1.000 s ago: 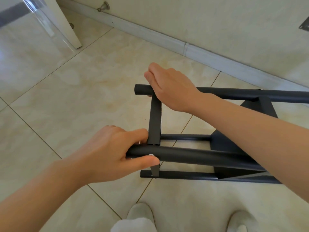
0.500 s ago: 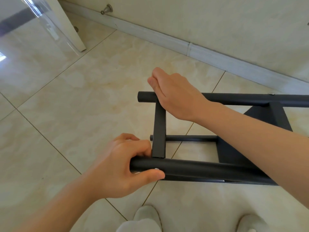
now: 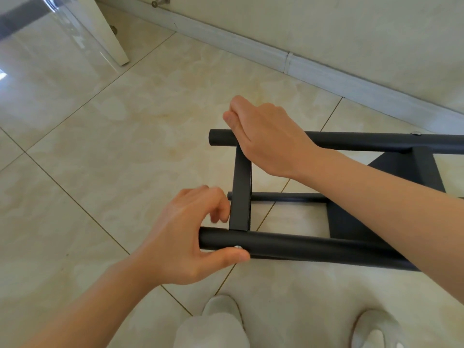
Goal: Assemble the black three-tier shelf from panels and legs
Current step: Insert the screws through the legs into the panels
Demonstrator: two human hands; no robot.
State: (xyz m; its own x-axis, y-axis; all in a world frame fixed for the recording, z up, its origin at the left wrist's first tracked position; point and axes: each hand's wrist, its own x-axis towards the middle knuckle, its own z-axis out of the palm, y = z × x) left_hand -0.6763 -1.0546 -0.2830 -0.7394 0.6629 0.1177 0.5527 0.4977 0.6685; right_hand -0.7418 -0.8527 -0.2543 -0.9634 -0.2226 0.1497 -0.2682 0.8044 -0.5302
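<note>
The black shelf lies on its side on the tiled floor. Its end panel (image 3: 241, 192) spans between the near leg (image 3: 313, 247) and the far leg (image 3: 364, 141). A third leg (image 3: 288, 196) shows lower down, behind the panel. Another panel (image 3: 351, 222) sits further right, partly hidden by my right forearm. My left hand (image 3: 180, 237) holds the near leg's end, thumb beside a silver screw (image 3: 237, 247), fingers curled loosely at the panel's edge. My right hand (image 3: 266, 136) grips the far leg over the panel joint.
A white furniture leg (image 3: 108, 33) and a clear sheet (image 3: 50, 46) stand at the back left. The baseboard (image 3: 326, 74) and wall run close behind the shelf. My feet (image 3: 221, 310) stand just in front of the near leg.
My left fingers have lifted off the top of the near leg and now curl by the panel's edge; the thumb stays on the tube. The right hand keeps its grip.
</note>
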